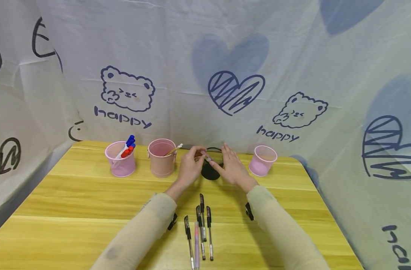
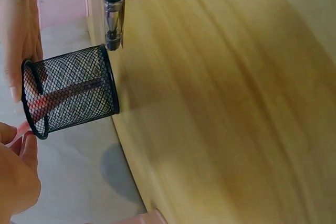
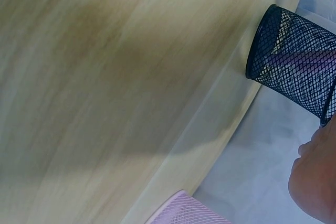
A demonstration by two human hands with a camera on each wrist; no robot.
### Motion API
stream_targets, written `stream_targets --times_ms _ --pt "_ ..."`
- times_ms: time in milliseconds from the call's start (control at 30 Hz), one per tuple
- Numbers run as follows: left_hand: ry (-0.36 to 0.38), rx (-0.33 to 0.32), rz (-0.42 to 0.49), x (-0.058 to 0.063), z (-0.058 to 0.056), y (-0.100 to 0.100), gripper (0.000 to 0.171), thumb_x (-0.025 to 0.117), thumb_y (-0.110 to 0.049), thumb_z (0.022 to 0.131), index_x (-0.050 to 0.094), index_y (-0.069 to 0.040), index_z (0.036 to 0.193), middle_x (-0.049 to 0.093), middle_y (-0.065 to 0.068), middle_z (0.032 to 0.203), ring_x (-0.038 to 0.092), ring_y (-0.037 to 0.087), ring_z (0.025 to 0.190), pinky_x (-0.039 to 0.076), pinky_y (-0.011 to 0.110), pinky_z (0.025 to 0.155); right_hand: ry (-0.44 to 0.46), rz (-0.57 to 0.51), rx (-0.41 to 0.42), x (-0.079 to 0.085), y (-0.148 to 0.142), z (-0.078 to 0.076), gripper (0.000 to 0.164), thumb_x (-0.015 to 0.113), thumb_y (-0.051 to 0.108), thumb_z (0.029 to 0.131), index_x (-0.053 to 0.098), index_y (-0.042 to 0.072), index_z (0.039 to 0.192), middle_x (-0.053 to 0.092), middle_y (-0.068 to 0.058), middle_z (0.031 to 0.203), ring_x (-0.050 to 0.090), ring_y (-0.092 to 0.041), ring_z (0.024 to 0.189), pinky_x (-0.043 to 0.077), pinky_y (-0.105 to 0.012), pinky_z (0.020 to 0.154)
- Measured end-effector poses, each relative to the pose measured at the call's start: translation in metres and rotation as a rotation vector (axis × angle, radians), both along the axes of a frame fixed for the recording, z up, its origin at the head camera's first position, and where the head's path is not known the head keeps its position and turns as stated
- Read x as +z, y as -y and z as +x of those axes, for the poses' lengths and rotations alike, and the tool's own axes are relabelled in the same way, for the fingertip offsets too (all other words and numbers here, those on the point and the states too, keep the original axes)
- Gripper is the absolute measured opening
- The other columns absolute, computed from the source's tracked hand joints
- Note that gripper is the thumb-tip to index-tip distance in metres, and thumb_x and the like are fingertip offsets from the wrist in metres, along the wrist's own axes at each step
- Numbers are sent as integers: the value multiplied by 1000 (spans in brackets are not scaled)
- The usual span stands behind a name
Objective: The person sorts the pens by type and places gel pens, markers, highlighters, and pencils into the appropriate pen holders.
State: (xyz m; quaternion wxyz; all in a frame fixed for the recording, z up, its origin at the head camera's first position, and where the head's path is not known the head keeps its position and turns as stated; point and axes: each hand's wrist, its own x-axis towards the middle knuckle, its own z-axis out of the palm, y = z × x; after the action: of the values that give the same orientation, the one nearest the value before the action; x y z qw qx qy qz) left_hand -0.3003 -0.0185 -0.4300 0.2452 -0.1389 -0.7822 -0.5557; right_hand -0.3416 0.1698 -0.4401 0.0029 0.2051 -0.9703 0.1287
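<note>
A black mesh pen holder (image 1: 210,173) stands upright near the table's back edge, between both hands. My left hand (image 1: 188,168) is at its left rim, pinching a pink pen (image 2: 22,128) between thumb and fingers. In the left wrist view the pen slants over the rim, its lower part showing through the mesh. On the other side, my right hand (image 1: 235,168) has its fingers straight along the holder's rim, the thumb reaching toward the pen. The right wrist view shows the holder (image 3: 294,59) with part of a hand at its rim.
Several black-capped gel pens (image 1: 210,232) and a pink pen (image 1: 196,243) lie between the forearms. To the left stand a pink bucket (image 1: 122,168) with markers and another bucket (image 1: 162,167) with a pencil. A pink basket (image 1: 260,167) stands right. A printed cloth (image 1: 178,56) hangs behind.
</note>
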Motion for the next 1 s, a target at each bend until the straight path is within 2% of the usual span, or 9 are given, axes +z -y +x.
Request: stream_targets --times_ms 300,567,833,1000 --pt "47 -10 15 -5 0 0 19 67 8 97 67 8 116 71 22 106 71 32 103 61 39 94 -17 -9 7 1 2 1 102 21 76 102 11 -4 164 5 -22 173 12 -38 160 14 -51 130" --pt "77 -27 18 -4 1 0 24 67 7 97 66 7 121 71 23 117 70 35 111 60 43 97 -14 -2 3 2 1 1 102 21 76 102 11 -4 164 5 -21 173 12 -37 160 13 -49 130" --pt "85 -60 50 1 8 6 27 66 8 97 65 8 124 69 23 121 68 36 115 58 44 99 -22 -19 9 5 2 3 97 29 70 105 14 -6 164 8 -23 173 13 -37 159 15 -51 130" --pt "67 -96 64 7 18 11 27 66 7 98 65 6 125 69 21 122 68 35 117 58 43 100 -19 -22 7 5 2 4 95 32 68 106 15 -5 164 9 -22 173 13 -36 160 15 -50 130"
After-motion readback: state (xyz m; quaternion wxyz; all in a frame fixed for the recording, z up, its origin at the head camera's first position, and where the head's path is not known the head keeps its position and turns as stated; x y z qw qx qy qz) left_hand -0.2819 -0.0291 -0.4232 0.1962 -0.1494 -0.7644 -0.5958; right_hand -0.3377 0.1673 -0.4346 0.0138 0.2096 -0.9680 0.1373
